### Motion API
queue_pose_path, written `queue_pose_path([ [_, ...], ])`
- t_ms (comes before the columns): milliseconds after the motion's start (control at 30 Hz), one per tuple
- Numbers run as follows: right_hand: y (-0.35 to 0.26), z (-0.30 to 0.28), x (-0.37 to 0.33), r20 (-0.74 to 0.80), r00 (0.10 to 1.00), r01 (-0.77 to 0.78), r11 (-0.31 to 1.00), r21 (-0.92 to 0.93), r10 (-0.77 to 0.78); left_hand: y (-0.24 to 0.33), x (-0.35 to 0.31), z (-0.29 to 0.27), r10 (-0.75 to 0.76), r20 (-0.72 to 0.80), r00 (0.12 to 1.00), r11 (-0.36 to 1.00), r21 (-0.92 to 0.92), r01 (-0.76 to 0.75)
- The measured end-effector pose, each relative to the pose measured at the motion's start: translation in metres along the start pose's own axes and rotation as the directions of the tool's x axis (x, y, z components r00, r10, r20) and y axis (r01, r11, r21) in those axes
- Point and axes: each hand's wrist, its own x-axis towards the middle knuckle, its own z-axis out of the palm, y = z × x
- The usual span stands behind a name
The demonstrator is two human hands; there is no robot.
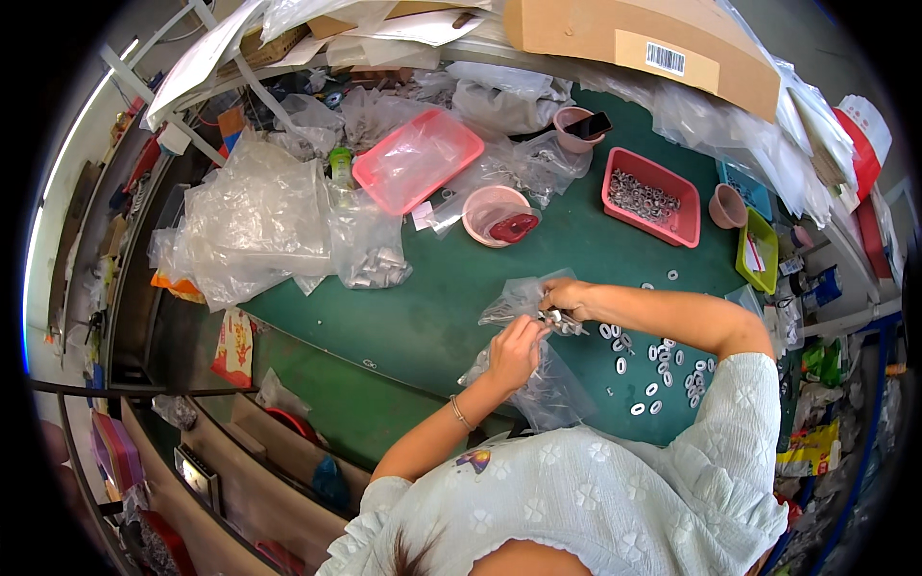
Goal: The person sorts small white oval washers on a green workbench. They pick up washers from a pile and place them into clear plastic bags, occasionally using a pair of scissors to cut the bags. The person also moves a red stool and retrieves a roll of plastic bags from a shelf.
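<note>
left hand (514,350) pinches clear bag (538,384) | right hand (567,298) at 1 o'clock, closed on small metal parts (560,320)

Your left hand (516,350) and right hand (565,298) meet fingertip to fingertip, both pinched shut, elbows bent.
</note>
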Motion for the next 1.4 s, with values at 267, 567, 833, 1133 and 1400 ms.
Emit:
queue_pose_path([
  [267, -0.020, -0.010, 0.010, -0.022, 0.996, 0.092, 0.985, 0.145, -0.089, -0.002, 0.001, -0.004, 0.002, -0.056, 0.998, 0.996, -0.088, -0.007],
  [567, 0.000, -0.028, -0.074, -0.150, 0.630, 0.762, 0.644, -0.069, -0.762, -0.010, -0.001, -0.010, -0.056, -0.105, 0.993, 0.997, -0.061, 0.050],
  [833, 0.234, -0.038, -0.100, -0.029, 0.981, 0.184, 0.959, -0.215, -0.194, 0.017, -0.032, -0.011, -0.484, 0.039, 0.874, 0.833, -0.285, 0.475],
  [1133, 0.266, 0.057, -0.015, -0.398, 0.493, 0.553, 0.632, -0.543, -0.774, 0.036, -0.107, 0.012, -0.255, 0.777, 0.576, 0.941, 0.063, 0.331],
  [1400, 0.254, 0.080, 0.025, -0.316, 0.359, 0.381, 0.446, -0.810, -0.878, 0.024, -0.137, 0.023, -0.156, 0.735, 0.660, 0.972, -0.004, 0.234],
])
